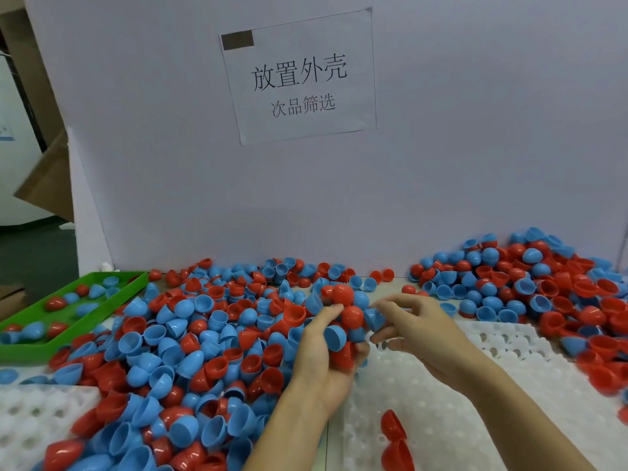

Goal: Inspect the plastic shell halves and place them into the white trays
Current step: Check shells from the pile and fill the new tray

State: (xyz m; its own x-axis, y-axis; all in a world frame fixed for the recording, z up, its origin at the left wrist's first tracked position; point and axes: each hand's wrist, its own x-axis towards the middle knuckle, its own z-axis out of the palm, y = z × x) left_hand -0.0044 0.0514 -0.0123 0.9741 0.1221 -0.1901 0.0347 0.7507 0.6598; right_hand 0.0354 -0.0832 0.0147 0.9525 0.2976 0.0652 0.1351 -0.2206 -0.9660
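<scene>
Shell halves: smooth, glossy plastic cups in red and blue, some rounded like half a ball, some more pointed like half an egg; many lie open side up, others dome up, several nested in each other
Main heap (190, 338): spread over the table from the green tray to the hands and down to the near edge, partly covering the left white tray
Second heap (530, 283): piled at the right against the white board, spilling onto the right white tray
Left hand (323, 355): palm turned up, fingers curled round a handful of shells (346, 321), red and blue mixed, stacked above the palm
Right hand (418, 321): just beside the handful, thumb and fingertips closed on a blue shell (373, 317) at its edge
Right white tray (441, 402): translucent, rows of round pockets, under both forearms; two red shells (396, 443) lie on it near the bottom edge
Left white tray (30, 416): same pocketed kind, bottom left corner
Green tray (20, 348): far left, holds a few red and blue shells
Paper sign (299, 76): on the board, printed with Chinese characters
</scene>
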